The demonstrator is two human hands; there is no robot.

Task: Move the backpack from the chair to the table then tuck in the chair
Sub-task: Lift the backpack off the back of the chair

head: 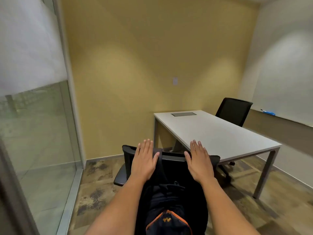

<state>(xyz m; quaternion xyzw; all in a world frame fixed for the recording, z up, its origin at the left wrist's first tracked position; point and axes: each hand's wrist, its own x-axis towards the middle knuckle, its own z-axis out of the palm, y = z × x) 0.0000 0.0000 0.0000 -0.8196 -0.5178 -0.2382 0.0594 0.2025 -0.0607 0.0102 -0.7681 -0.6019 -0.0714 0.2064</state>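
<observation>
Navy backpack (pixel 169 211) with orange trim, black chair (pixel 171 165), white table (pixel 220 133)

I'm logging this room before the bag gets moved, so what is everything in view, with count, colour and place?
Backpack: one, black with orange trim, on the near chair.
Near chair: one, black, pulled out at the table's near left edge.
Far chair: one, black, behind the table's far right side.
Table: one, white top, grey legs, against the yellow wall.
Panel: one, grey, set into the tabletop's far end.
Whiteboard: one, white, right wall.
Eraser: one, blue, on the whiteboard ledge.
Wall plate: one, white, yellow wall.
Glass wall: one, left.
Left hand: flat, fingers spread, over the chair back.
Right hand: likewise.
</observation>
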